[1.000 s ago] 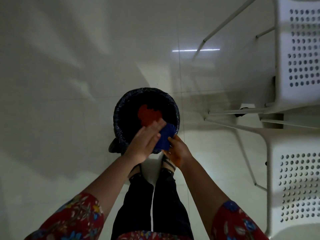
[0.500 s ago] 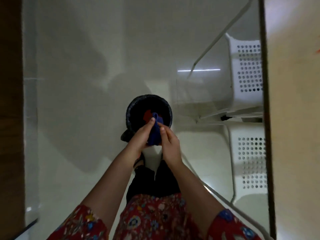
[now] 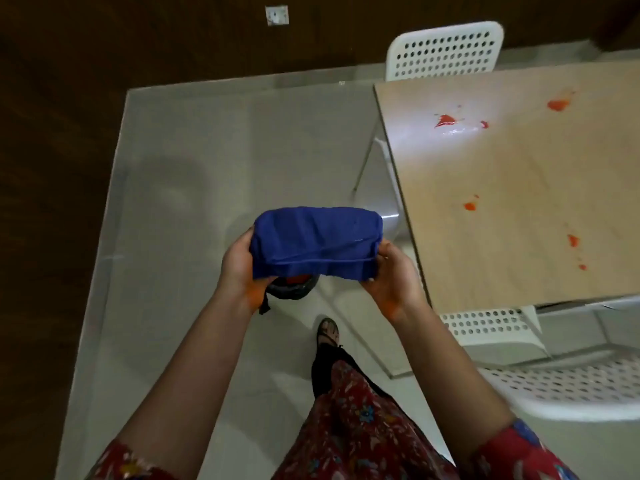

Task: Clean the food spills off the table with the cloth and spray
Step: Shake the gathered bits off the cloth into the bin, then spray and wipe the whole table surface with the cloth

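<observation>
Folded blue cloth [image 3: 317,244] near red-spattered table [image 3: 502,209]

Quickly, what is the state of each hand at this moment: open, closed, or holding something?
Left hand: grips the left end of the folded dark blue cloth.
Right hand: grips the right end of the same cloth.

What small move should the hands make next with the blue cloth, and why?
Probably carry the blue cloth, held between the left hand and right hand, rightward onto the nearest red spill on the table: several spills lie there, and the cloth is beside the table.
</observation>
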